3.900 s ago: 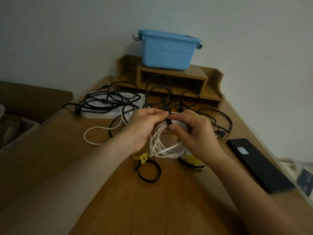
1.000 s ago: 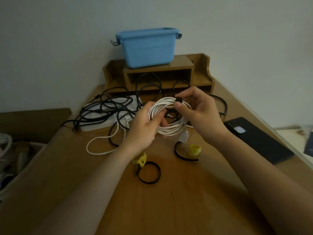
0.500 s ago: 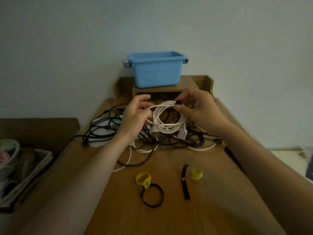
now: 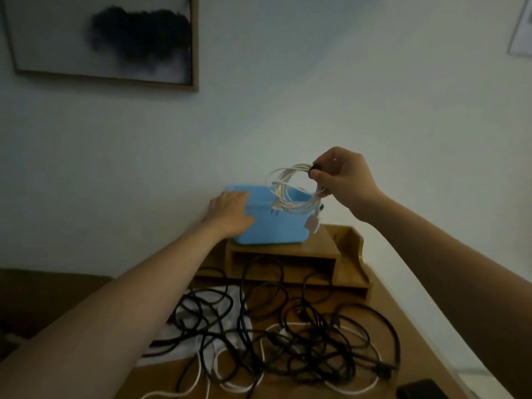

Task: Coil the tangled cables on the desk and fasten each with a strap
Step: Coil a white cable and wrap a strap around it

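Observation:
My right hand pinches a coiled white cable at its black strap and holds it in the air above the blue bin. The coil's plug and connector hang down in front of the bin. My left hand rests on the bin's left front corner, with its fingers lying over the rim. Below, a tangle of black cables and a loose white cable lie spread on the wooden desk.
The bin stands on a wooden desk organiser against the wall. A white flat object lies under the cables at left. A dark phone shows at the lower right corner. A framed picture hangs above.
My right hand has lifted the strapped white coil up and away from the desk to above the bin. My left hand let go of the coil and moved onto the bin. The view tilted upward.

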`<state>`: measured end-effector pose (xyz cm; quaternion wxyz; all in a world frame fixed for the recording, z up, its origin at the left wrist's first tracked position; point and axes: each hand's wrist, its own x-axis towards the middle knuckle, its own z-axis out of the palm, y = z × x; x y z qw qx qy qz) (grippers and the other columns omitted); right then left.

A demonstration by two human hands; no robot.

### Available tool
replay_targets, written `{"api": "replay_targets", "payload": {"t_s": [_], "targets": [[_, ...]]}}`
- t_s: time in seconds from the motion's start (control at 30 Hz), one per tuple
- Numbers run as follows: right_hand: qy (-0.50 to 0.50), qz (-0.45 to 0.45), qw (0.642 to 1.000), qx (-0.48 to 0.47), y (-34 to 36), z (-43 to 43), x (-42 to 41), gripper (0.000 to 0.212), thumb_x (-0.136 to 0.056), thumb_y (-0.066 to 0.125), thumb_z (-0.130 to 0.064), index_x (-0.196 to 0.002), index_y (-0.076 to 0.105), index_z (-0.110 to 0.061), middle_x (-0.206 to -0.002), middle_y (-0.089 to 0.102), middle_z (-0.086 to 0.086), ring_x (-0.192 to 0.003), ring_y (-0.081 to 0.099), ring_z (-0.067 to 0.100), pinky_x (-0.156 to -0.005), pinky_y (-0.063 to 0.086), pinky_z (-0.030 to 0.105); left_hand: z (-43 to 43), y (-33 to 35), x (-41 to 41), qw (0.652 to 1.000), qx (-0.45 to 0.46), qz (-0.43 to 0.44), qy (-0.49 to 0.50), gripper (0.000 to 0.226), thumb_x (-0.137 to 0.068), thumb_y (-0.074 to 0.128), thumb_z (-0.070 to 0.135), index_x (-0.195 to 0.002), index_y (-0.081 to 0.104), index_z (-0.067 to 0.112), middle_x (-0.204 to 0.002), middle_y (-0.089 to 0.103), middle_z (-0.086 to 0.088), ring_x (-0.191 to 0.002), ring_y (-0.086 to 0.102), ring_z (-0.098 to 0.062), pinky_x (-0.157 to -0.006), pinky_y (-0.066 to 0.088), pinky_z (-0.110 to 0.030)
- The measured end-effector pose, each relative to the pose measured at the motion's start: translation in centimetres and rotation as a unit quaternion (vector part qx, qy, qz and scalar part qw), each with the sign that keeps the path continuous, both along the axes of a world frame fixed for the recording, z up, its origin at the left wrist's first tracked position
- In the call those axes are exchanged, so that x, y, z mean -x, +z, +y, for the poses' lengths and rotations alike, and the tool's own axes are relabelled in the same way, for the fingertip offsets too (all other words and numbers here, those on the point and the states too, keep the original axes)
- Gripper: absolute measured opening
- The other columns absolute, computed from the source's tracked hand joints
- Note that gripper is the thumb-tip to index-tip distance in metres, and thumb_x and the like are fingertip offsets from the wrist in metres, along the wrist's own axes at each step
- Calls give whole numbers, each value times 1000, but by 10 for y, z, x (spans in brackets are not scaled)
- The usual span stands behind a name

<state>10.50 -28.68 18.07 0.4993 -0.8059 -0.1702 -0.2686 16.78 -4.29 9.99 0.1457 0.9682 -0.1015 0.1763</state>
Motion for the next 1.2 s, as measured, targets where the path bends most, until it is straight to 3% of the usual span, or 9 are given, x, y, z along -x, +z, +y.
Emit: {"api": "replay_targets", "payload": {"t_s": [0.07, 0.2, 0.4, 0.6, 0.73, 0.87, 0.97, 1.07, 1.2], "targets": [[-4, -2, 1000, -16, 17, 5, -16, 11, -89, 75, -2, -95, 67, -5, -85, 73, 17, -68, 70, 27, -64, 64, 38, 3, -7, -8, 1000, 11, -14, -15, 57, -100, 52, 30, -154, 37, 19, -156, 40, -8, -145, 29, -27, -116, 29, -40], [-20, -3, 999, -41, 36, 22, -48, 12, -89, 74, -1, -96, 66, -5, -85, 73, 15, -67, 71, 25, -64, 63, 36, 7, -31, -5, 981, 112, -139, -77, 39, -105, 50, 27, -142, 57, 17, -136, 57, -6, -134, 42, -21, -107, 39, -37], [6, 37, 996, -80, 39, 56, -78, 12, -89, 73, 3, -92, 64, -4, -86, 72, 19, -66, 67, 24, -63, 62, 31, 15, -55, -2, 949, 89, -277, -124, 32, -97, 65, 20, -128, 70, 22, -116, 71, 5, -117, 49, -15, -89, 48, -36], [41, 149, 961, -229, -11, 79, -105, 15, -88, 70, 10, -84, 60, -1, -77, 65, 17, -57, 62, 21, -48, 57, 23, 19, -70, 2, 935, 76, -315, -144, 31, -94, 66, 24, -124, 72, 21, -114, 73, 7, -115, 51, -16, -86, 48, -37], [-91, 258, 959, -77, -60, 69, -127, 21, -77, 76, 13, -79, 61, -2, -88, 65, 23, -57, 68, 26, -45, 55, 26, 19, -70, 2, 938, 65, -304, -154, 31, -95, 59, 30, -122, 72, 21, -110, 72, 7, -113, 52, -17, -83, 51, -41], [-135, 242, 954, 115, -55, 63, -133, 16, -80, 84, -7, -80, 70, -1, -82, 70, 15, -62, 68, 24, -52, 60, 31, 21, -70, 3, 945, 67, -290, -139, 32, -96, 59, 29, -125, 70, 21, -115, 69, 4, -116, 51, -16, -86, 50, -38], [-62, 201, 969, 132, -54, 63, -129, 21, -86, 81, -19, -102, 73, -7, -101, 71, 12, -81, 69, 21, -72, 62, 33, 16, -65, 2, 953, 67, -271, -121, 37, -96, 62, 28, -131, 64, 20, -119, 65, 2, -117, 51, -17, -88, 49, -36], [-4, 135, 950, 281, -55, 67, -125, 42, -98, 65, -38, -134, 65, -17, -128, 65, 7, -118, 61, 22, -97, 48, 33, 11, -57, -2, 955, 85, -257, -124, 33, -97, 60, 24, -129, 65, 17, -117, 66, 2, -113, 52, -15, -87, 50, -36], [32, 144, 906, 396, -52, 83, -122, 36, -106, 47, -34, -123, 73, -15, -126, 69, 10, -119, 60, 27, -95, 43, 33, 12, -57, -7, 952, 101, -258, -133, 33, -99, 53, 17, -128, 67, 16, -116, 67, 1, -111, 54, -15, -88, 51, -36]]}}
